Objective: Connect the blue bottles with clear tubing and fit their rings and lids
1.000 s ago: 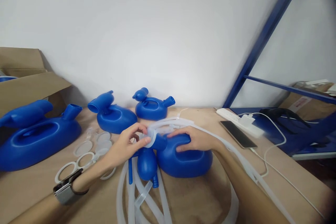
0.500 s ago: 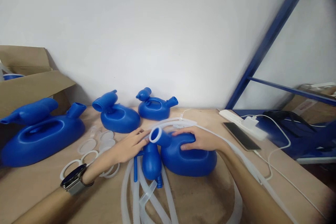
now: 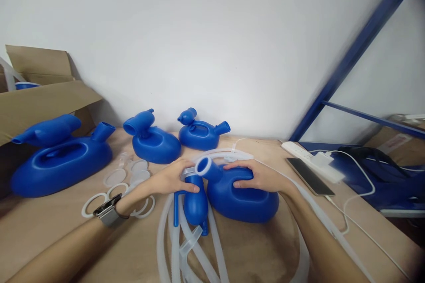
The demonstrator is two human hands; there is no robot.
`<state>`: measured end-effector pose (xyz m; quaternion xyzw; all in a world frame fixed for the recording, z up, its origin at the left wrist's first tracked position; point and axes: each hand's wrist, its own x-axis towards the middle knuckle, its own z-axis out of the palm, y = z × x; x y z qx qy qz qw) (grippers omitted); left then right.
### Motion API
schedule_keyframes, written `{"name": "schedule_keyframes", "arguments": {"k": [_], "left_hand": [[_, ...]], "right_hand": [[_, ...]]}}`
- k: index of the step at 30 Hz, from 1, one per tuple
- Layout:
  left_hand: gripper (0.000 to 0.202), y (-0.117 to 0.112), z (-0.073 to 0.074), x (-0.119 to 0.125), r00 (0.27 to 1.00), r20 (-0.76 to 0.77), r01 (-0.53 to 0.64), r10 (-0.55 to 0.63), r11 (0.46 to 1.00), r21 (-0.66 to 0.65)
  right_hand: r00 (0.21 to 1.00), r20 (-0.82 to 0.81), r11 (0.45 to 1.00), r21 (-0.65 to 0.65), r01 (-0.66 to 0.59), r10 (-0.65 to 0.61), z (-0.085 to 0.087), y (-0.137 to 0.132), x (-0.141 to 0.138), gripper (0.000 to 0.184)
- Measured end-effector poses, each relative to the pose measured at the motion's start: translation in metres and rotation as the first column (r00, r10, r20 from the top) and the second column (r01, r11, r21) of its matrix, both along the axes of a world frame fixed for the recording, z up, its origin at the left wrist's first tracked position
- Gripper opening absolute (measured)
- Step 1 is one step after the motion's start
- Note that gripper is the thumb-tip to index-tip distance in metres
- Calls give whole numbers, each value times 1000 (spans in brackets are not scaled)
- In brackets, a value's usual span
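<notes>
My right hand (image 3: 260,177) is closed on the looped handle of a blue urinal bottle (image 3: 244,208), which rests on the table with its white-rimmed neck tilted up to the left. Just left of that neck, my left hand (image 3: 172,177) is wrapped round the upper end of a blue pear-shaped funnel piece (image 3: 195,208), thumb across its front. A translucent ring shows at the funnel's top, partly behind the fingers. Beneath and around the funnel lie coiled translucent hoses (image 3: 161,239) and a blue clip-like strip (image 3: 175,212).
More blue bottles topped by funnels stand behind: one at left (image 3: 63,163), one mid-left (image 3: 157,146) and one at the back (image 3: 199,135). White rings (image 3: 94,204) and clear caps (image 3: 115,177) lie near my left forearm. A carton (image 3: 49,101), a phone (image 3: 308,176) and a power strip (image 3: 294,152) flank them.
My left hand has gone from lying outstretched by the bottle's neck to closing round the funnel's top. The right hand keeps its hold; the whole view has shifted slightly.
</notes>
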<state>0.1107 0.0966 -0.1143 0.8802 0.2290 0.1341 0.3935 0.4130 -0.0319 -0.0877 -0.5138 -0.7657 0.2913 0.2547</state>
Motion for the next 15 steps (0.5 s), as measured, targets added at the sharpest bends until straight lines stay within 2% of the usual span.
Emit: {"name": "schedule_keyframes", "arguments": {"k": [3, 7, 9, 12, 14, 15], "left_hand": [[58, 1, 2, 0, 999, 15, -33, 37, 982, -187], [39, 3, 8, -4, 993, 44, -92, 108, 960, -263], [38, 5, 19, -12, 986, 70, -127, 154, 948, -293], [39, 9, 46, -29, 946, 165, -201, 280, 904, -378], [40, 8, 64, -39, 873, 279, -264, 399, 869, -418], [40, 6, 70, -43, 831, 338, -302, 442, 868, -394]], "right_hand": [[1000, -10, 1000, 0, -11, 11, 0, 0, -2, 54], [1000, -15, 999, -27, 18, -18, -1, 0, -2, 55], [1000, -18, 1000, -23, 13, -14, 1, 0, 1, 58], [999, -39, 1000, -20, -20, 19, 6, -2, 7, 70], [999, 1, 999, -7, 33, -33, 12, -6, 6, 80], [996, 38, 996, 23, 81, -82, 15, -9, 2, 86]]}}
